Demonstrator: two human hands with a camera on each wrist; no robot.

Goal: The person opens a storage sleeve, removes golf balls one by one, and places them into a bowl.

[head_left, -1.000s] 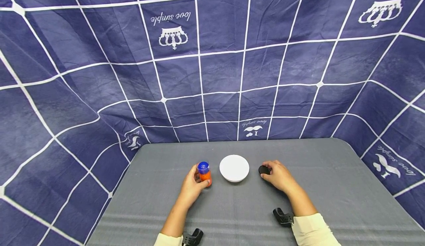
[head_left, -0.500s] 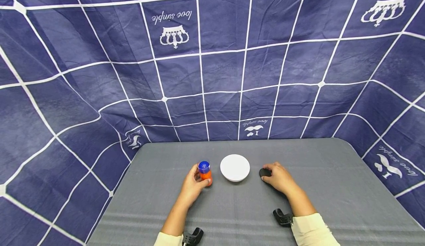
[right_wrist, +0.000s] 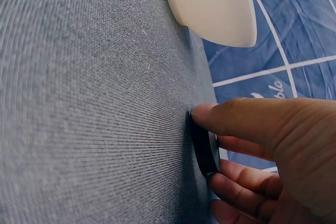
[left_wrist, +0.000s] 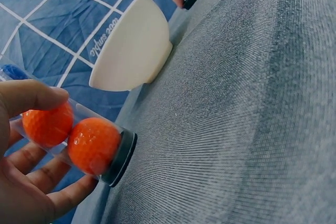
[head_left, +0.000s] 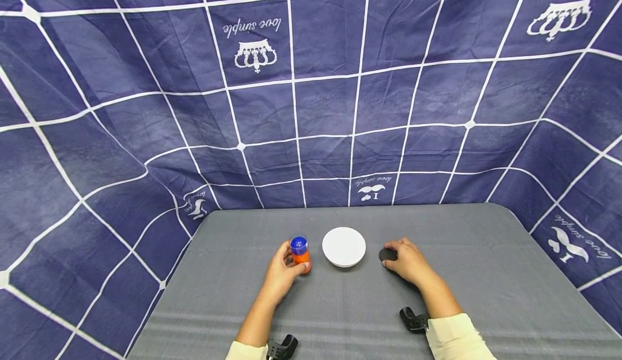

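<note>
My left hand point(head_left: 282, 273) grips a clear tube point(head_left: 300, 255) of balls, thumb on one side and fingers round the other. Two dimpled orange balls point(left_wrist: 94, 145) show through its wall in the left wrist view, and a blue ball point(head_left: 298, 244) sits at the top. The tube stands upright on its black base point(left_wrist: 119, 158), close to the tabletop. Over on the right, my right hand point(head_left: 410, 260) pinches a flat black round lid point(right_wrist: 205, 142) between thumb and fingertips, low against the cloth.
A white bowl point(head_left: 343, 245) stands between the two hands. Grey ribbed cloth point(head_left: 350, 311) covers the table. Behind and at both sides hangs a blue curtain point(head_left: 320, 106) with white grid lines.
The black lid under my right hand has gone from tilted to lying flatter against the table. My left hand and the tube hold their place.
</note>
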